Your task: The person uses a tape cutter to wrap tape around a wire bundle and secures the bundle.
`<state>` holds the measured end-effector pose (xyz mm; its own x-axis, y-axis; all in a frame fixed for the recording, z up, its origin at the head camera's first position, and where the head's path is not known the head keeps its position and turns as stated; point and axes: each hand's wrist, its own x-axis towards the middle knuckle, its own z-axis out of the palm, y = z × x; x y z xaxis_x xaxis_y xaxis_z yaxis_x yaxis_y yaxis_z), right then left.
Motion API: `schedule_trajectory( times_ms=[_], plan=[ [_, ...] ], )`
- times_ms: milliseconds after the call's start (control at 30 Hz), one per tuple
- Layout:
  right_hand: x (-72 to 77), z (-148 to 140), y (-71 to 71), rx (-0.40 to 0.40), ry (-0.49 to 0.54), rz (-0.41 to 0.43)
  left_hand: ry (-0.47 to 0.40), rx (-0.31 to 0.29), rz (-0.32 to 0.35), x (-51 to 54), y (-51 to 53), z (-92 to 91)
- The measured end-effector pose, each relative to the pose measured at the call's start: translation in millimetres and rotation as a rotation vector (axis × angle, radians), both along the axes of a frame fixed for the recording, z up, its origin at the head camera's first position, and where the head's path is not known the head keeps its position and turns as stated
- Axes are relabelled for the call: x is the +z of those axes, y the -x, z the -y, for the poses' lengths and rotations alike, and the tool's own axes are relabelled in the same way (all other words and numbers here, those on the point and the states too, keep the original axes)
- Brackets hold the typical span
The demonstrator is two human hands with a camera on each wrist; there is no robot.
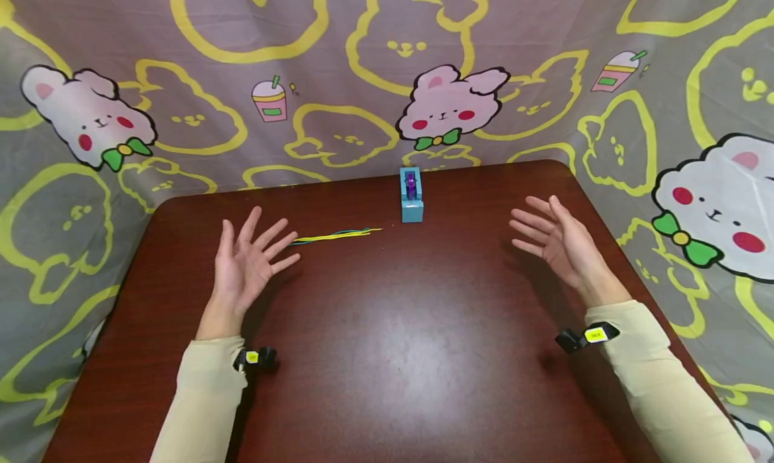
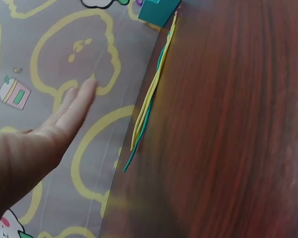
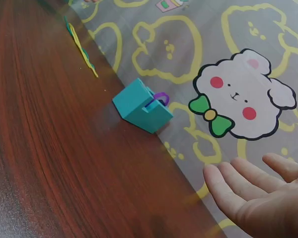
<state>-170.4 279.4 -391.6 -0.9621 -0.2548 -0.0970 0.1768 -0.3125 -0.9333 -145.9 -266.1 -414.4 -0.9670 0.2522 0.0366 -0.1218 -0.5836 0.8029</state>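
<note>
Left grip [image 1: 246, 267] and right grip [image 1: 559, 244] both empty, fingers out. Yellow-green strands [image 1: 335, 236] sit right of the nearer left one, roughly parallel to the bench's [image 1: 387, 315] far edge.

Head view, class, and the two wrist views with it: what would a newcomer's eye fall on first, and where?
Probably the patterned cloth behind the table, with its big cartoon faces. Next, the open left hand and right hand, held towards opposite sides of the tabletop. Between them, near the far edge, stands a blue holder with a purple part, and yellow and green strands lie to its left.
</note>
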Motion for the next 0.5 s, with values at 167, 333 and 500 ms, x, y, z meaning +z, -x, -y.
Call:
schedule_trajectory(
  times_ms=[167,333,500],
  plan=[
    [-1.7,5.5,2.8,0.015,0.025,0.018,0.086,0.056,0.004,-0.5,8.1,-14.3],
    [-3.8,17.6,8.1,-0.030,-0.056,0.063,0.218,0.067,0.035,0.4,25.2,-37.6],
    [-8.4,32.5,15.9,-0.052,-0.077,0.098,0.306,0.080,0.070,-0.8,45.7,-65.1]
  ],
)
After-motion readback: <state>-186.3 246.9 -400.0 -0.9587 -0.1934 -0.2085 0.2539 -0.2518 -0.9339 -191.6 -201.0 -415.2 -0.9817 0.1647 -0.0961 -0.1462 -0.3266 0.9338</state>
